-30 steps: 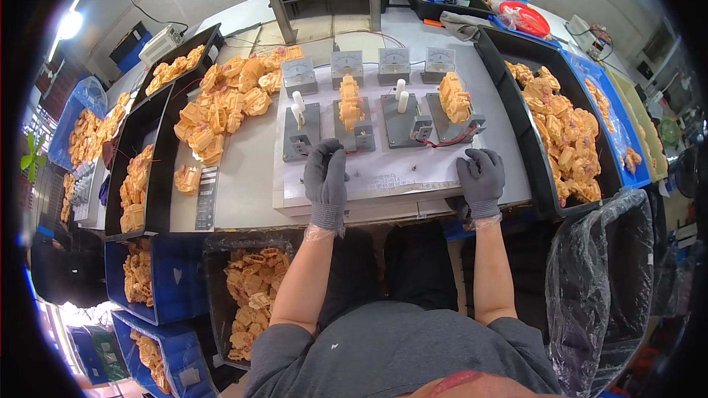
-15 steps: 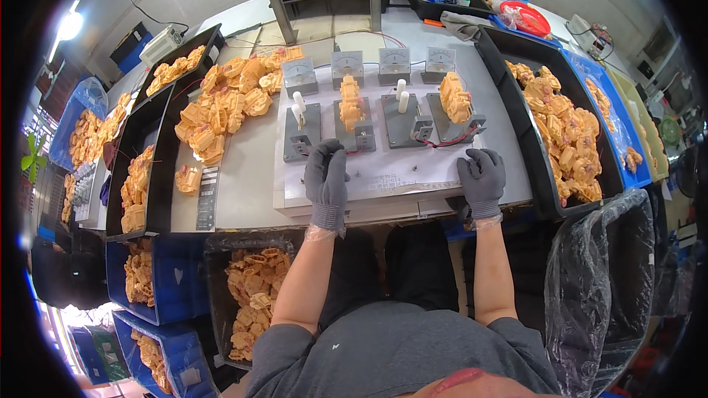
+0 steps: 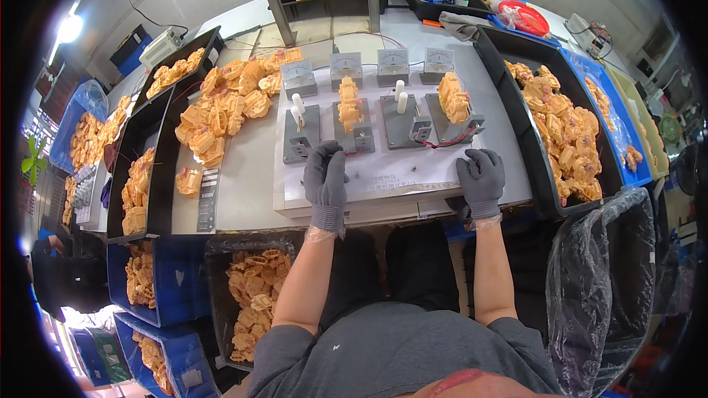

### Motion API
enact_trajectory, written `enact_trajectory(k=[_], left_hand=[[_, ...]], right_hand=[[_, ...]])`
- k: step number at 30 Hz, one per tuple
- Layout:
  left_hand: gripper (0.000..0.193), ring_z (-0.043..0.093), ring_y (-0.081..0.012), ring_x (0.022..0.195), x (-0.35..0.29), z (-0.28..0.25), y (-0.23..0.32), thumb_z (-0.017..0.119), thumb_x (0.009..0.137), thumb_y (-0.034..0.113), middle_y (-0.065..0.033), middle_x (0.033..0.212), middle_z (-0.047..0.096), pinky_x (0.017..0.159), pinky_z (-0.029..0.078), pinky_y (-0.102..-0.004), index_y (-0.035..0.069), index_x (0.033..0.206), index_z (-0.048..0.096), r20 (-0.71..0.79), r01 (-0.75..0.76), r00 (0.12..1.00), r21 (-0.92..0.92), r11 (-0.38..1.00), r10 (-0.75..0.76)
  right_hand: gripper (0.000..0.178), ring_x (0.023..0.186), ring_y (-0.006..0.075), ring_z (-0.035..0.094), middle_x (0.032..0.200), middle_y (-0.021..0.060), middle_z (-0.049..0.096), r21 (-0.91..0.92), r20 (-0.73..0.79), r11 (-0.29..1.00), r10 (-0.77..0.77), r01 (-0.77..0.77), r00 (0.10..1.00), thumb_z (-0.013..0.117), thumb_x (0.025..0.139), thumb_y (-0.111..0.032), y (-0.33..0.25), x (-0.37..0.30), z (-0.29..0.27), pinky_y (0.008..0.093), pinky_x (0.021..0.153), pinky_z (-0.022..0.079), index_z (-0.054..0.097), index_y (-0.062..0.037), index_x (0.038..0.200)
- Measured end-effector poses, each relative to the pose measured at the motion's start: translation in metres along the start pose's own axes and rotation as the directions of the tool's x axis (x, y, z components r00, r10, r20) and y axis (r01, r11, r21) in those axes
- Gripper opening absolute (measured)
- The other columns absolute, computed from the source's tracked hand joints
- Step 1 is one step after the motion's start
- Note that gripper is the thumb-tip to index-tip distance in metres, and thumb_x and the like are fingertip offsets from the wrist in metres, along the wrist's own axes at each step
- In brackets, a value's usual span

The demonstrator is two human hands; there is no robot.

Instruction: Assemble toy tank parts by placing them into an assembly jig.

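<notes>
My left hand (image 3: 326, 183), in a grey glove, rests near the front edge of a white board (image 3: 398, 186). Its fingers are curled in, and nothing shows in them. Just beyond it is a grey test fixture (image 3: 310, 129) with white posts. My right hand (image 3: 481, 180), gloved alike, lies at the board's front right corner, fingers loosely bent with nothing visible in them. Orange plastic parts stand upright on two fixtures: one part (image 3: 349, 107) ahead of my left hand, another part (image 3: 453, 98) beyond my right. A middle fixture (image 3: 399, 129) carries white posts.
Several analog meters (image 3: 393, 65) line the board's back. A heap of orange parts (image 3: 228, 99) lies left. Black trays (image 3: 542, 147) (image 3: 156, 177) of parts flank the work area. Two metal posts rise behind. Below the table edge, a plastic-lined bin (image 3: 601, 265) stands right, and filled bins left.
</notes>
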State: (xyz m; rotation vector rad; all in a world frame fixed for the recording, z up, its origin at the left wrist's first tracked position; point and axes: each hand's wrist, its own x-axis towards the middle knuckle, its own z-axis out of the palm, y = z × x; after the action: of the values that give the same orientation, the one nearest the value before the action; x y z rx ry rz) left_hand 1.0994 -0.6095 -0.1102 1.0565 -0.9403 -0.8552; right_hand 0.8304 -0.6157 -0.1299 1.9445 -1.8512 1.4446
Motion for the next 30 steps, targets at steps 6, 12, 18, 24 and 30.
enact_trajectory(k=[6,12,18,24,30], left_hand=[[0.018,0.044,-0.0039,0.058,-0.0002,0.0009,0.0000,0.053,0.088,0.009,-0.0010,0.080,0.055,0.052,0.040,-0.0181,0.000,0.103,0.056,-0.006,-0.014,1.000,-0.013,1.000,0.014],[0.018,0.044,-0.0039,0.058,-0.0003,0.0009,0.0005,0.053,0.088,0.009,-0.0010,0.079,0.055,0.052,0.040,-0.0182,0.000,0.103,0.056,-0.010,-0.001,1.000,-0.011,1.000,0.001],[0.019,0.044,-0.0040,0.057,-0.0011,0.0013,0.0024,0.053,0.088,0.009,-0.0007,0.078,0.054,0.052,0.040,-0.0182,0.000,0.104,0.056,-0.006,-0.007,1.000,0.004,1.000,0.007],[0.019,0.043,-0.0039,0.057,-0.0007,0.0014,0.0020,0.053,0.088,0.009,-0.0003,0.076,0.053,0.052,0.039,-0.0181,0.000,0.104,0.056,-0.009,-0.007,1.000,0.005,1.000,0.007],[0.018,0.043,-0.0039,0.057,-0.0008,0.0012,0.0013,0.053,0.088,0.010,-0.0001,0.075,0.053,0.052,0.039,-0.0181,0.000,0.103,0.056,-0.013,0.006,1.000,0.017,1.000,-0.006]], right_hand=[[0.020,0.085,0.0282,0.057,0.087,0.0099,0.062,0.004,0.006,1.000,0.012,-0.012,1.000,0.070,0.067,-0.015,-0.0007,0.0000,-0.0003,0.0381,0.073,0.048,0.066,-0.0059,0.084],[0.020,0.085,0.0280,0.057,0.088,0.0099,0.062,0.000,0.004,1.000,0.009,-0.009,1.000,0.071,0.067,-0.015,-0.0001,-0.0003,-0.0002,0.0382,0.073,0.048,0.066,-0.0058,0.084],[0.020,0.085,0.0280,0.058,0.088,0.0097,0.062,0.004,-0.003,1.000,0.007,-0.007,1.000,0.071,0.067,-0.015,0.0000,-0.0007,0.0002,0.0383,0.073,0.048,0.066,-0.0060,0.084],[0.019,0.084,0.0282,0.058,0.087,0.0097,0.062,0.005,-0.002,1.000,0.007,-0.007,1.000,0.071,0.067,-0.015,-0.0010,0.0000,0.0001,0.0383,0.073,0.048,0.066,-0.0059,0.084],[0.019,0.085,0.0284,0.058,0.088,0.0097,0.062,0.005,-0.001,1.000,0.012,-0.012,1.000,0.070,0.068,-0.015,-0.0004,-0.0002,0.0003,0.0384,0.074,0.048,0.066,-0.0061,0.084]])
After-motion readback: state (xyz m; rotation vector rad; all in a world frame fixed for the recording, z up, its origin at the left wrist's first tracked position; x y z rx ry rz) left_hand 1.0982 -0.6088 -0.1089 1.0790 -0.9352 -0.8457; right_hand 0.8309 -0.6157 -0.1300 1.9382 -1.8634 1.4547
